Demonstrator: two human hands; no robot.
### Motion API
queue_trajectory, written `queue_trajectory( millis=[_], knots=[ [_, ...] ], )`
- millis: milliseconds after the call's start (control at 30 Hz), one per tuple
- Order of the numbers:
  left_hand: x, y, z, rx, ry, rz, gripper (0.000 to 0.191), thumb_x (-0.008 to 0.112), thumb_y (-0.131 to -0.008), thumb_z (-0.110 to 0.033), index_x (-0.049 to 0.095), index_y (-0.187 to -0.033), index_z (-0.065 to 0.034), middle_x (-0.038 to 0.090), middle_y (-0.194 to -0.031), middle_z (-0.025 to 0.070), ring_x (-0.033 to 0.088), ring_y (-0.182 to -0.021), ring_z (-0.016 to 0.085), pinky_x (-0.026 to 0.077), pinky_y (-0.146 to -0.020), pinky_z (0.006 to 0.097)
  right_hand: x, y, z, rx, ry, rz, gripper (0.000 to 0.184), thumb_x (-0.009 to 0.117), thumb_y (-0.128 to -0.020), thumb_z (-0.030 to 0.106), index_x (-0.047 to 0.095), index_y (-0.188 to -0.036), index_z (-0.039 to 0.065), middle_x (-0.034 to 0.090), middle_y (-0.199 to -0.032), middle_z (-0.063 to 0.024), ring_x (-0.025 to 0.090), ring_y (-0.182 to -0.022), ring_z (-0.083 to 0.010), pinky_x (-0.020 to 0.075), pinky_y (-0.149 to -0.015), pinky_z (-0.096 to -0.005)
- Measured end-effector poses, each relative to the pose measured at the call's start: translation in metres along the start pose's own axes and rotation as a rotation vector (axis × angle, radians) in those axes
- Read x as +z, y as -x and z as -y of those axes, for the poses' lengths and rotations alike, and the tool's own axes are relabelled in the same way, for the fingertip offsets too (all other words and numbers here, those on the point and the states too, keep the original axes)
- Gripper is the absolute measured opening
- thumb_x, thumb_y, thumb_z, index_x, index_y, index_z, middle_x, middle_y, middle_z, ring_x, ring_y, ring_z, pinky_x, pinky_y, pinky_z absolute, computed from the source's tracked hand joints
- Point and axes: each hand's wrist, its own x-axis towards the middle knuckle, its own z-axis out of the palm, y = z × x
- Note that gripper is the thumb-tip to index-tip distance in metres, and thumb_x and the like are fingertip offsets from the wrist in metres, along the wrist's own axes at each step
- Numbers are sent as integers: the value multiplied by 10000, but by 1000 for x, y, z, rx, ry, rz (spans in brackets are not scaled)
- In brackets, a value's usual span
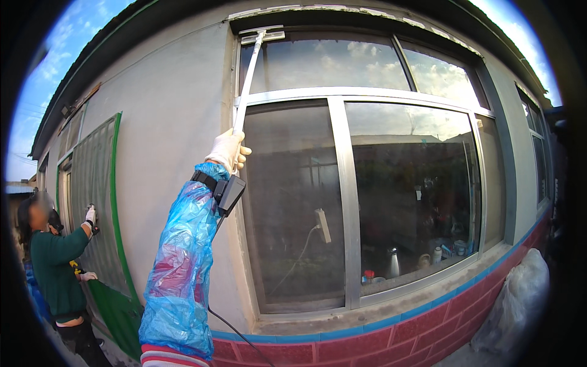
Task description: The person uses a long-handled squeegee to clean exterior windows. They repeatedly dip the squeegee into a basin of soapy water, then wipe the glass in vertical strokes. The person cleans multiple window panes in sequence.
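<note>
My left hand (227, 150), in a pale glove, is raised and closed around the lower part of a white pole. The pole belongs to a window squeegee (245, 89), which slants up along the left side of the window. Its wide flat head (262, 36) is at the top left corner of the upper glass pane (316, 62); whether it touches the glass I cannot tell. A blue plastic sleeve cover (179, 257) wraps my forearm, and a black device (229, 195) is strapped at the wrist. My right hand is out of view.
At the left, another person (57, 266) holds a gloved hand against a green-framed door (94, 192). A silver frame bar (344, 202) divides the lower window. Below run a concrete sill (316, 323) and red brickwork (367, 346). A filled plastic bag (513, 303) stands at the right.
</note>
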Motion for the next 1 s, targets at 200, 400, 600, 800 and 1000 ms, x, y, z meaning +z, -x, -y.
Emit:
queue_trajectory(
  millis=[200, 400, 600, 800, 1000],
  knots=[
    [-2, 37, 51, 0, -9, -23, 419, 448, -991, -257, 426, -1404, -191, 555, -642, 48, 426, -403, 100, 376, -356, 262, -12, 16, -1, -30, 92, -20, 208, 586, -921, 133, 666, -1090, 42, 682, -870, -114, 638, -737, -185, 538, -647, -313],
    [-3, 136, 152, -133, 75, -57, 502, 478, -987, -204, 338, -1470, -201, 534, -607, 18, 413, -374, 84, 361, -329, 237, -16, 17, -11, 0, 127, 56, 220, 591, -927, 155, 664, -1104, 48, 684, -871, -113, 639, -732, -179, 536, -645, -306],
    [-4, 242, 231, -266, 138, -69, 518, 479, -986, -184, 318, -1478, -197, 534, -612, 5, 414, -382, 65, 354, -330, 214, -24, 14, -15, 6, 166, 90, 232, 596, -934, 178, 662, -1118, 53, 686, -872, -111, 639, -728, -174, 534, -643, -299],
    [-3, 270, 247, -286, 143, -64, 517, 462, -986, -168, 314, -1481, -201, 531, -604, 0, 406, -376, 62, 347, -324, 211, -26, 12, -13, 19, 111, 124, 234, 580, -938, 164, 653, -1129, 52, 684, -865, -109, 641, -730, -176, 538, -659, -297],
    [6, 199, 193, -209, 54, -57, 513, 469, -992, -200, 312, -1480, -213, 522, -598, 2, 412, -378, 69, 361, -329, 226, -23, 4, -8, 16, 114, 107, 232, 561, -940, 147, 650, -1130, 48, 681, -863, -111, 642, -743, -177, 540, -665, -297]
  ],
)
